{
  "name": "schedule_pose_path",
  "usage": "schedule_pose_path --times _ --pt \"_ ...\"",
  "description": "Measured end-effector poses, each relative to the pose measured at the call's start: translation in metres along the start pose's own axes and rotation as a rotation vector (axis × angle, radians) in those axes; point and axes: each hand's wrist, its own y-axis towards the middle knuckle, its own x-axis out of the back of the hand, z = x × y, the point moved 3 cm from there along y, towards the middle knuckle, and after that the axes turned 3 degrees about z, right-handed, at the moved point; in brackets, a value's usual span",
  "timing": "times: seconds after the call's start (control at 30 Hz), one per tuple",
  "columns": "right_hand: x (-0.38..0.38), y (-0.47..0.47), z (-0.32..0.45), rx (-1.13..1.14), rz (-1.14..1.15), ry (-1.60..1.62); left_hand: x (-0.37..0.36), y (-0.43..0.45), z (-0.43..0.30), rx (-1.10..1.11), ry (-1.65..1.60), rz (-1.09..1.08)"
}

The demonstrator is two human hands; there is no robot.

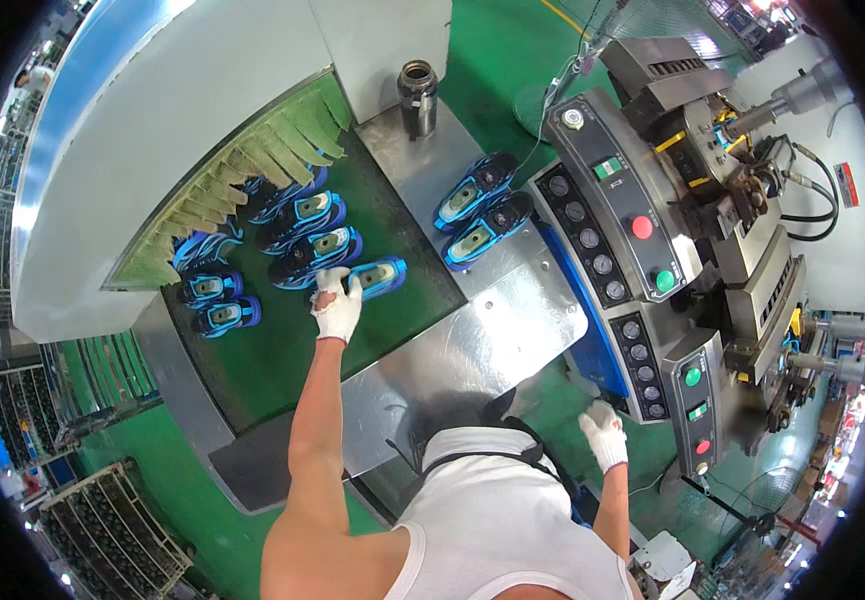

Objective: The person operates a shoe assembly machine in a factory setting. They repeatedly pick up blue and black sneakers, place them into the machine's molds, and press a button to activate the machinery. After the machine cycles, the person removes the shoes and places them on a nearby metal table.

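Note:
My left hand (pixel 339 306), in a white glove with a worn patch, reaches over a green conveyor belt (pixel 282 375). Its fingers are at the near end of a blue and black shoe (pixel 378 277); whether they grip it cannot be told. Several more such shoes (pixel 316 255) lie in a row beyond it, and others (pixel 228 316) are at the belt's left. Two shoes (pixel 481 236) stand side by side on the metal ledge to the right. My right hand (pixel 603 431), also gloved in white, hangs over the floor beside the machine, its fingers partly curled; nothing can be made out in it.
Green fabric strips (pixel 282 154) hang over the belt's opening in a large pale housing (pixel 177 90). A steel flask (pixel 418 97) stands open on the ledge. At the right is a machine with buttons, pressure gauges (pixel 588 238) and metal clamps. Racks (pixel 114 525) stand at lower left.

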Motion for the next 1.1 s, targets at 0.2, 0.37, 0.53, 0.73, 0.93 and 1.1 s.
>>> schedule_pose_path --times 0.2,0.37,0.53,0.73,0.93,1.1 --pt "-0.026 -0.015 0.190 0.559 0.182 -0.085 0.022 -0.065 -0.137 -0.362 -0.053 0.307" --pt "-0.073 0.008 0.217 0.966 0.201 -0.162 0.038 -0.122 -0.278 -0.729 -0.226 0.459" --pt "0.017 -0.004 0.187 0.731 0.280 0.183 0.056 -0.121 -0.385 -0.791 -0.409 0.606" --pt "0.108 -0.010 0.077 0.217 0.574 1.033 0.050 -0.092 -0.493 -0.835 -0.600 0.399" --pt "0.202 -0.044 0.042 0.230 0.465 1.575 -0.007 -0.075 -0.523 -0.760 -0.508 0.423" --pt "0.216 -0.026 0.006 0.333 0.210 1.737 -0.028 -0.079 -0.556 -0.754 -0.458 0.504"
